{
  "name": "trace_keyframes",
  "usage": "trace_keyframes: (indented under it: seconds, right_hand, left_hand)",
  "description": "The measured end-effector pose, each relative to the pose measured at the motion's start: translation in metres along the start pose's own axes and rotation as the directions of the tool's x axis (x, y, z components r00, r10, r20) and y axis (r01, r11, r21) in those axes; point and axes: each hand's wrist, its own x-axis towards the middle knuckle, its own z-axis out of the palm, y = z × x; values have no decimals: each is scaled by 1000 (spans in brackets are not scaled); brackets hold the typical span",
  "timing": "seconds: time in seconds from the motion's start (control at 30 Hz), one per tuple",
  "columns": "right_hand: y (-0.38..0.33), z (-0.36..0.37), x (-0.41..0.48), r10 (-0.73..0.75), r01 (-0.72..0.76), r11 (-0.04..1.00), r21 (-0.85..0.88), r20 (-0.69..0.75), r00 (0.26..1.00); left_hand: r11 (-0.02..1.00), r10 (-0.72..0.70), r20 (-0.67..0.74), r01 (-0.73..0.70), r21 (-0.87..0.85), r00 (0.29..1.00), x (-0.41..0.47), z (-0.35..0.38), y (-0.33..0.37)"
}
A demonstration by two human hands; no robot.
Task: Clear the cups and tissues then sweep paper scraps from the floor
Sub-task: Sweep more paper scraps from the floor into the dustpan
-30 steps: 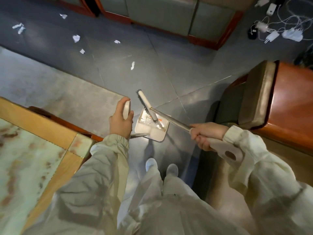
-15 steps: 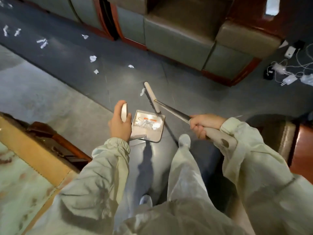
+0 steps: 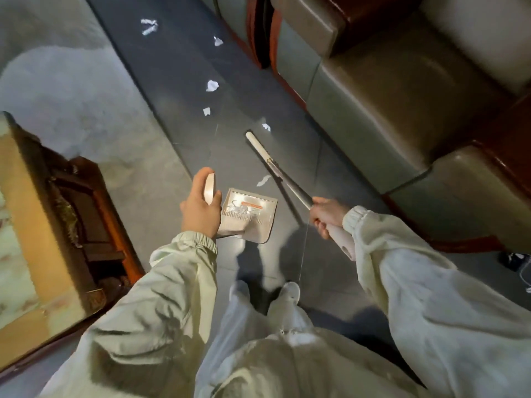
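Gripping the dustpan [image 3: 250, 215] by its upright handle, left hand [image 3: 199, 209] has fingers curled round it at center frame; right hand [image 3: 326, 215] is wrapped round the broom [image 3: 275, 165] shaft. Paper scraps [image 3: 212, 86] trail toward upper left, nearest 1 btwn pan and broom. They look light, flimsy, prob. flutter, so sweep gently. Bristles hidden; pan contents blurred.

No legible text — just a blurred orange label [image 3: 252, 204] on the dustpan [image 3: 269, 221]
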Motion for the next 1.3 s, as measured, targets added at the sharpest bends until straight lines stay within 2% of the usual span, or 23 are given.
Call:
trace_keyframes:
  seconds: [0.07, 0.17, 0.33, 0.47, 0.53, 0.67, 0.8, 0.97, 1.07, 1.17, 1.3]
  right_hand:
    - [-11, -9, 18, -4, 3, 994, -111, -2, 1000]
    - [-25, -21, 40, 2, -1, 974, -226, 8, 1000]
    - [-51, -13, 54, 85, -39, 951, -306, 140, 986]
    - [-78, -25, 34, 275, -246, 960, -133, 293, 916]
    - [-98, -38, 25, 306, -285, 952, -110, 344, 888]
    - [-127, -55, 14, 232, -226, 972, -57, 342, 910]
    - [-153, -74, 25, 149, -148, 989, -23, 250, 957]
    - [-204, -111, 61, 126, -158, 977, 142, 211, 969]
    - [-232, -131, 95, 49, -55, 997, 48, 119, 992]
    - [-255, -156, 135, -18, 29, 989, -147, 72, 997]
    - [-281, -194, 183, 6, 20, 941, -339, 77, 997]
  left_hand:
    - [1000, -5, -24, 5, -6, 1000, 12, 9, 8]
    - [1000, 11, 11, -11, 10, 1000, 31, 20, 20]
    - [1000, 11, -7, -11, -29, 1000, 76, 30, 39]
    - [999, 12, 4, -12, -33, 1000, 91, 30, 48]
    - [999, 8, 16, -7, -40, 1000, 99, 27, 53]
    - [999, -8, 14, 9, -50, 1000, 106, 26, 58]
    - [996, -25, -12, 24, -89, 1000, 121, 29, 62]
    - [994, -37, -59, 30, -106, 998, 150, 42, 83]
    - [992, -57, -103, 45, -117, 993, 174, 59, 99]
    - [993, -77, -125, 64, -104, 989, 202, 80, 114]
    - [994, -92, -152, 82, -70, 984, 239, 106, 135]
